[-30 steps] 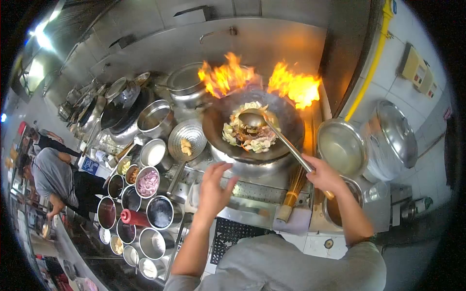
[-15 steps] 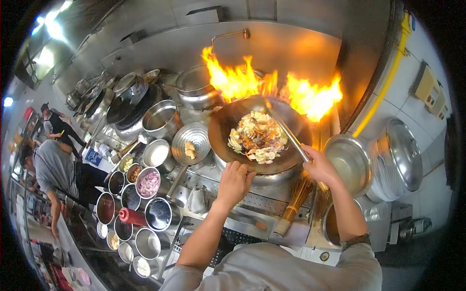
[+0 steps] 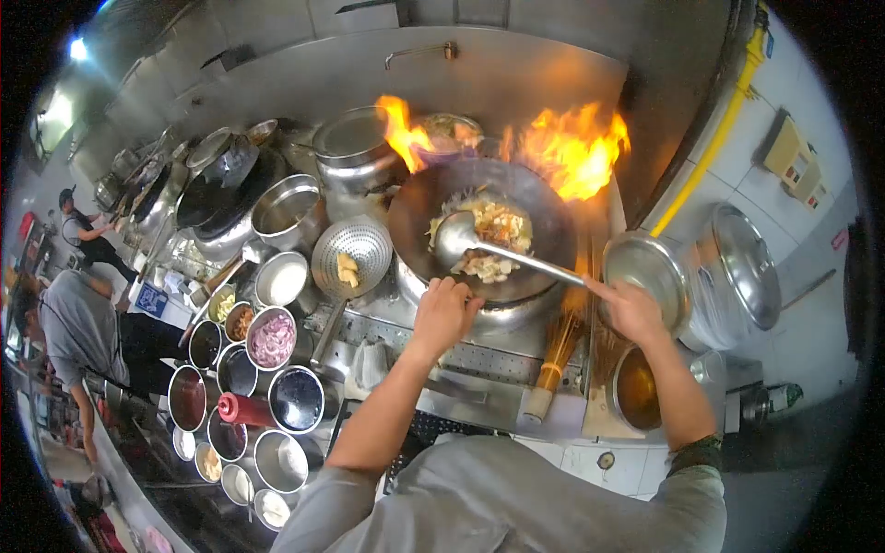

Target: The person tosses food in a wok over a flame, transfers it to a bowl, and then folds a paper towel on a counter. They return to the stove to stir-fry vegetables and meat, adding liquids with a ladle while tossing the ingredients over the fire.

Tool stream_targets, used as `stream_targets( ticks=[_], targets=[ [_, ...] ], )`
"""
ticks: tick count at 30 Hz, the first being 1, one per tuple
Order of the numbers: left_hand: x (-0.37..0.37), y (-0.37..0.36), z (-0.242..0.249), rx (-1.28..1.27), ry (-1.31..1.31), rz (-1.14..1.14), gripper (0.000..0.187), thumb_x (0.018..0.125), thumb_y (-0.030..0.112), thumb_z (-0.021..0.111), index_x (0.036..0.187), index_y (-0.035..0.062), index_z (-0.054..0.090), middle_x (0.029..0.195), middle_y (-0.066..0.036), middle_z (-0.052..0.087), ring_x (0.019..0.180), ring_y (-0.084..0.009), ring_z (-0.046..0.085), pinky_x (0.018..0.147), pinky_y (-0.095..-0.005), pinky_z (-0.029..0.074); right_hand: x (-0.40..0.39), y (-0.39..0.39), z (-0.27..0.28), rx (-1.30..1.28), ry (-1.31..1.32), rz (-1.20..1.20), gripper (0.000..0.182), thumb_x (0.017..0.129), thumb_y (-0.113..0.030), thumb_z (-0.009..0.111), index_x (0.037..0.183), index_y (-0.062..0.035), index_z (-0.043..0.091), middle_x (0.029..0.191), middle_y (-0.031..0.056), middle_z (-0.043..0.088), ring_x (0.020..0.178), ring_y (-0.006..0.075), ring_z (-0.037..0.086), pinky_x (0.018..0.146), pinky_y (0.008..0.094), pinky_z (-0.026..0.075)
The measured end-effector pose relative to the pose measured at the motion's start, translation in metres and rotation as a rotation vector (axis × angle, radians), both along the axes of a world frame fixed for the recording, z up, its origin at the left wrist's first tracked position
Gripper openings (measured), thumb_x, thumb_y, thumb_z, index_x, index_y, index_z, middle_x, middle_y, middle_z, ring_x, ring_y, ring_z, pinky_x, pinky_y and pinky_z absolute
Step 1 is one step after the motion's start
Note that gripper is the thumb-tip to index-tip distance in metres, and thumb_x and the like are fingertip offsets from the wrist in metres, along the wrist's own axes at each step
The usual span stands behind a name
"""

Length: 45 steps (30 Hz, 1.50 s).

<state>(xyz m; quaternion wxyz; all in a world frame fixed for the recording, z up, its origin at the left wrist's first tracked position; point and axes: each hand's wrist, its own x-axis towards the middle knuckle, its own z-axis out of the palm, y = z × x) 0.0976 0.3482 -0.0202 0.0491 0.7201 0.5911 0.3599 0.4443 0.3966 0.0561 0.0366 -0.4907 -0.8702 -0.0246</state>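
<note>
My left hand (image 3: pixel 442 315) is closed on the near rim of a large dark wok (image 3: pixel 544 207), fingers wrapped over its edge. In my right hand (image 3: pixel 631 311) is the long handle of a metal ladle (image 3: pixel 455 238). The ladle's bowl is over the wok, in front of part of the food. Sliced pale and orange stir-fry pieces (image 3: pixel 509 230) lie in the bottom of the wok. Flames (image 3: pixel 576 152) rise behind the wok on the right, with a smaller flame at the back left.
Left of the wok, a perforated strainer (image 3: pixel 369 249) holds yellowish pieces. Several ingredient pots, including sliced onion (image 3: pixel 274 341), stand beside a red squeeze bottle (image 3: pixel 244 409). A bamboo brush (image 3: pixel 553 369) lies to the right, near a metal basin (image 3: pixel 650 276). Two people are at far left.
The ladle's bowl has come from the wok's far side to over the food. The flames at the back left have shrunk. My left hand stays at the rim.
</note>
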Motion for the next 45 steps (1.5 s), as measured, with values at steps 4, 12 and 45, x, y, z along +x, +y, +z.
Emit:
stream_targets(
  ticks=[4, 12, 45],
  targets=[
    [-0.001, -0.001, 0.005, 0.012, -0.003, -0.018, 0.018, 0.087, 0.02, 0.073, 0.087, 0.0029, 0.067, 0.09, -0.017, 0.061, 0.091, -0.0399, 0.055, 0.079, -0.0492, 0.046, 0.033, -0.021, 0.015, 0.069, 0.162, -0.019, 0.06, 0.086, -0.001, 0.06, 0.139, -0.0294, 0.062, 0.1, 0.0132, 0.068, 0.089, 0.0309, 0.069, 0.078, 0.0423, 0.056],
    [-0.003, -0.004, -0.003, 0.058, -0.027, -0.032, 0.019, 0.086, 0.021, 0.074, 0.085, 0.0038, 0.066, 0.09, -0.016, 0.061, 0.089, -0.0385, 0.057, 0.077, -0.0493, 0.047, 0.085, -0.061, 0.065, -0.515, 0.379, -0.203, 0.066, 0.081, 0.007, 0.064, 0.143, -0.0151, 0.058, 0.134, 0.0123, 0.067, 0.12, 0.0205, 0.063, 0.103, 0.0334, 0.048],
    [0.028, -0.011, 0.021, 0.008, 0.042, 0.027, 0.02, 0.088, 0.024, 0.072, 0.087, 0.0039, 0.068, 0.088, -0.017, 0.063, 0.089, -0.0384, 0.058, 0.076, -0.0478, 0.049, -0.014, -0.044, -0.024, -0.276, 0.536, -0.208, 0.065, 0.092, -0.011, 0.061, 0.153, -0.0092, 0.039, 0.113, 0.0265, 0.069, 0.097, 0.0392, 0.07, 0.088, 0.0442, 0.054]
  ],
)
